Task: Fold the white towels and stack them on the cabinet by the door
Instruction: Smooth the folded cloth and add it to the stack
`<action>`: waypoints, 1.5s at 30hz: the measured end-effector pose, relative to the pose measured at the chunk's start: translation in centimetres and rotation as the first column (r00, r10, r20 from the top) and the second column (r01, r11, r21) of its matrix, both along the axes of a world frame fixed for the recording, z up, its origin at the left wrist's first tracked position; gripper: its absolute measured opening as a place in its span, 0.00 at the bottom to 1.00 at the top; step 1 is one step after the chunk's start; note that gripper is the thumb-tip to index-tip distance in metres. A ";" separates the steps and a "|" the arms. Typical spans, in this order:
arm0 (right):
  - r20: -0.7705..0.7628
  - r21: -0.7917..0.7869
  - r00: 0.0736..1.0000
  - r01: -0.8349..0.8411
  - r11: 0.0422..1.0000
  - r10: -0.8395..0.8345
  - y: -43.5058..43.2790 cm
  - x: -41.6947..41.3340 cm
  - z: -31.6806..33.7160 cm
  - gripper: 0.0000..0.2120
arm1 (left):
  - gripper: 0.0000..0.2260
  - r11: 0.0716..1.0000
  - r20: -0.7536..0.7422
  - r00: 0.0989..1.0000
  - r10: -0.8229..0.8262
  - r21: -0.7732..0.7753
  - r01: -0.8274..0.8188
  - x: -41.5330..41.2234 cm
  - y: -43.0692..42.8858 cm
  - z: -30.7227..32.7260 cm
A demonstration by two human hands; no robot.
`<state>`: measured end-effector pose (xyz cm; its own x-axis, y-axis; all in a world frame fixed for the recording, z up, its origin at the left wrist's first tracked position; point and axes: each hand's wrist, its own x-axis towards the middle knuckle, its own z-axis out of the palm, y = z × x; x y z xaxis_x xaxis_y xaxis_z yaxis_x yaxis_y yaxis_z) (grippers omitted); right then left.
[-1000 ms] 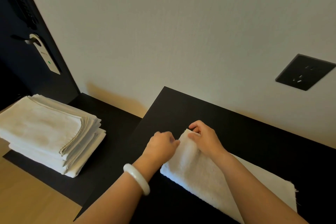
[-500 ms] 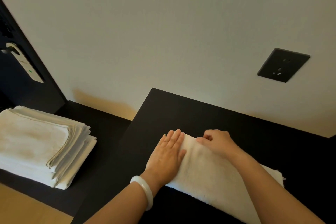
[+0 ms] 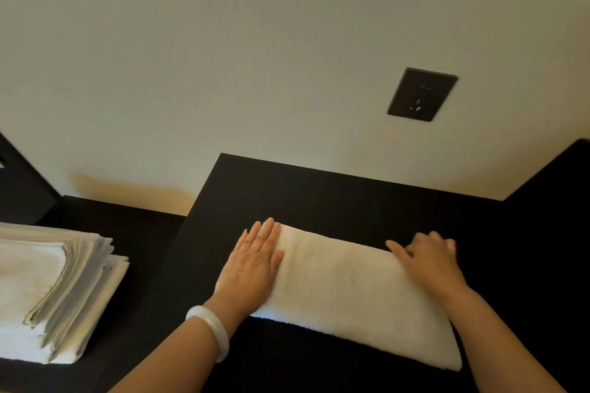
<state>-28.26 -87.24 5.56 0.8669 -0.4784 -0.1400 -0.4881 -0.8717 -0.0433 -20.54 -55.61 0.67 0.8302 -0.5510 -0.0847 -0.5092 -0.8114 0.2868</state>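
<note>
A white towel (image 3: 348, 290), folded into a long strip, lies on the black cabinet top (image 3: 319, 195). My left hand (image 3: 252, 262) presses flat on the towel's left end, fingers straight, a white bangle on the wrist. My right hand (image 3: 429, 260) rests on the far edge of the towel toward its right end, with the fingers bent loosely and the index finger stretched along the edge. A stack of folded white towels (image 3: 54, 290) sits on a lower black surface at the left.
A pale wall rises right behind the cabinet, with a black socket plate (image 3: 421, 94) on it. A dark door edge (image 3: 19, 185) shows at far left. A black side panel (image 3: 555, 175) stands at the right. The lower black surface (image 3: 127, 226) steps down left of the cabinet top.
My hands went from pinching the towel's far left corner to spreading apart: the left hand flattened on the left end, the right slid rightward along the far edge. The view shifted right.
</note>
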 end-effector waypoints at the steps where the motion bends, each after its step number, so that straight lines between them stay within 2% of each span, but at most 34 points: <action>1: 0.020 0.004 0.999 0.039 0.999 -0.039 -0.9 -0.8 -0.2 0.24 | 0.27 1.000 0.002 1.000 0.004 -0.001 -0.004 0.0 0.0 0.0; 6: 0.121 -0.142 0.991 0.074 0.987 -0.057 -2.7 -3.2 -2.4 0.24 | 0.29 1.000 -0.005 1.000 -0.015 0.015 0.015 -0.1 0.0 0.2; 9: 0.197 -0.125 0.974 0.139 0.982 -0.112 -2.6 -3.4 -2.6 0.24 | 0.31 0.999 0.010 1.000 -0.024 0.024 0.024 -0.2 0.0 0.2; 13: 0.274 0.128 0.907 0.295 0.947 -0.319 -2.9 -3.9 -2.7 0.27 | 0.30 0.999 -0.012 1.000 -0.001 0.038 0.002 -0.2 -0.3 0.4; 17: 0.256 0.422 0.818 0.385 0.821 -0.516 -3.4 -6.3 -3.5 0.31 | 0.29 0.999 0.000 1.000 -0.002 0.046 0.002 -0.3 -0.3 0.4; 20: 0.148 0.592 0.795 0.406 0.696 -0.589 -2.6 -7.1 -3.2 0.24 | 0.29 0.999 0.001 1.000 0.005 0.053 -0.005 -0.4 -0.4 0.5; 22: 0.117 0.539 0.799 0.448 0.714 -0.590 -2.0 -7.0 -3.4 0.23 | 0.29 0.998 0.004 1.000 0.009 0.063 -0.010 -0.4 -0.4 0.5; 26: 0.107 0.197 0.857 0.478 0.856 -0.504 0.5 -7.0 -3.2 0.23 | 0.30 0.998 -0.006 1.000 0.013 0.058 -0.013 -0.4 -0.4 0.6; 29: 0.104 -0.006 0.908 0.408 0.913 -0.405 1.2 -7.7 -2.6 0.22 | 0.30 0.998 -0.008 1.000 0.013 0.065 -0.013 -0.4 -0.4 0.5; 35: 0.144 -0.003 0.885 0.448 0.894 -0.443 1.4 -7.7 -2.7 0.22 | 0.32 0.996 -0.017 0.999 0.046 0.079 -0.045 -0.7 -0.6 0.6; 39: 0.139 -0.073 0.908 0.408 0.910 -0.396 2.2 -8.6 -3.2 0.17 | 0.31 0.996 -0.031 0.998 0.052 0.068 -0.050 -0.7 -0.7 0.6; 43: 0.170 -0.074 0.917 0.377 0.923 -0.361 1.3 -7.8 -2.4 0.16 | 0.30 0.996 -0.023 0.998 0.067 0.061 -0.065 -0.9 -0.8 0.7; 45: 0.224 -0.160 0.929 0.333 0.929 -0.294 1.6 -7.1 -1.9 0.16 | 0.30 0.990 -0.017 0.995 0.096 0.105 -0.094 -1.1 -0.8 0.9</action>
<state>-35.36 -85.65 3.67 0.6686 -0.7311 0.1358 -0.7368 -0.6760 -0.0113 -21.65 -56.45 1.58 0.8758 -0.4569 -0.1557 -0.4229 -0.8818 0.2086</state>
